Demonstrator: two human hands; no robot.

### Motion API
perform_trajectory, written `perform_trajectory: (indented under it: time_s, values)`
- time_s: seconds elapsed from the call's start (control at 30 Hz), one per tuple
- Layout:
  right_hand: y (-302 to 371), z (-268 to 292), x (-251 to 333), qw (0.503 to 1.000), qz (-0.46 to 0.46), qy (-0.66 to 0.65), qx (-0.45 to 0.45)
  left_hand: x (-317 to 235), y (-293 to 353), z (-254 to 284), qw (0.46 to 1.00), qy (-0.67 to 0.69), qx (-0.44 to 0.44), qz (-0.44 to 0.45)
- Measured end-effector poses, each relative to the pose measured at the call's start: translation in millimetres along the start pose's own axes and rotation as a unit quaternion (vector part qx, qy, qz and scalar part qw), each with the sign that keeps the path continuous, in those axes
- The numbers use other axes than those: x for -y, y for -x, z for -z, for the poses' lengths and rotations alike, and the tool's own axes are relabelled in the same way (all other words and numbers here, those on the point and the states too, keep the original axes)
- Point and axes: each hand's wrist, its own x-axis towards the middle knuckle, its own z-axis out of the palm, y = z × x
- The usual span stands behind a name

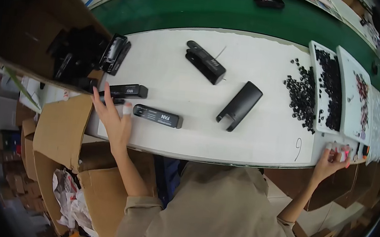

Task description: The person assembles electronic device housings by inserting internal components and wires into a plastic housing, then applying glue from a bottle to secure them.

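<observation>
My left hand (117, 127) is at the left of the white work surface with its fingers spread, the tips beside a black fan housing (131, 91) with white print. To its right lies a second black fan housing (158, 116). Farther back, a black housing (206, 62) lies with its two halves partly apart and a thin wire sticking up. A plain black shell (240, 106) with a notched end rests near the middle. At the right edge, my right hand (327, 167) has its fingers closed around something small and pinkish that I cannot make out. Pale coverings show on some fingertips.
An open cardboard box (27, 52) with black parts stands at the left. Small black pieces (301, 92) are heaped beside a white tray (315, 62) of more; another white tray (348, 111) holds small reddish pieces. Behind runs a green strip (186, 13) with a black object (269, 1).
</observation>
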Motion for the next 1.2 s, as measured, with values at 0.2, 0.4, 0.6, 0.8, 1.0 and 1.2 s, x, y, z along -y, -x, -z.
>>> perform_trajectory:
  time_s: [0.2, 0.4, 0.6, 0.8, 1.0, 1.2]
  values:
    - [17, -2, 19, 0.952, 0.232, 0.168, -0.106, 9, -20, -19, 0.997, -0.04, 0.028, 0.057]
    - [40, -32, 63, 0.926, 0.372, 0.014, -0.056, -33, -2, -38, 0.993, 0.114, 0.036, -0.013]
    - [48, -94, 178, 0.897, 0.377, -0.065, 0.221, -114, 7, -56, 0.971, 0.212, 0.114, 0.01]
    - [52, -123, 228, 0.836, 0.405, -0.045, 0.368, -134, 28, -31, 0.969, 0.215, 0.088, -0.089]
    - [36, -156, 221, 0.835, 0.336, -0.07, 0.43, -133, 66, -17, 0.882, 0.162, 0.258, -0.36]
    - [38, -200, 230, 0.783, 0.396, -0.018, 0.479, -144, 55, -34, 0.898, 0.134, 0.184, -0.376]
